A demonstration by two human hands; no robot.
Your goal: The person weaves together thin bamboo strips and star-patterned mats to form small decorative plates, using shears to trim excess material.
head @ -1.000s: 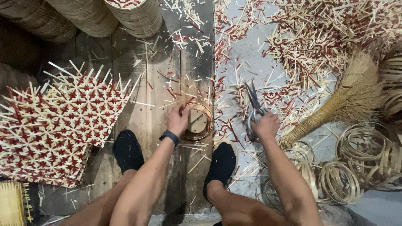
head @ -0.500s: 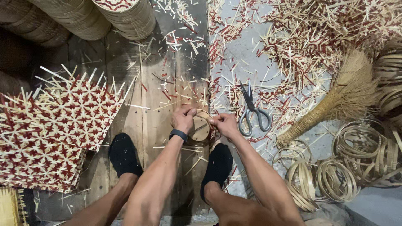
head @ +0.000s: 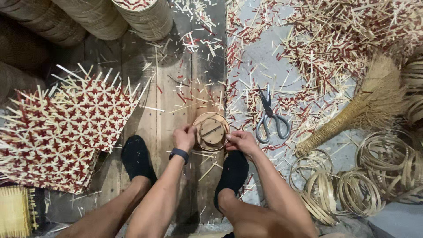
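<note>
A small round wooden form ringed by a thin bamboo hoop (head: pixel 211 131) lies on the wooden boards between my feet. My left hand (head: pixel 185 137) grips its left rim; a dark band sits on that wrist. My right hand (head: pixel 240 141) holds its right rim with the fingers curled on the hoop. Grey-handled scissors (head: pixel 269 118) lie on the floor just right of the form, apart from both hands.
Stacked red-and-pale woven bamboo mats (head: pixel 61 128) lie at left. Round baskets (head: pixel 145 17) stand at the top. A straw broom (head: pixel 365 105) and several bamboo hoops (head: pixel 352 185) lie at right. Cut bamboo slivers (head: pixel 335 39) litter the floor. My dark-socked feet (head: pixel 137 158) rest on the boards.
My right hand set down the scissors on the floor and came over to the round form. Both hands now grip the form, which lies flat with its face showing.
</note>
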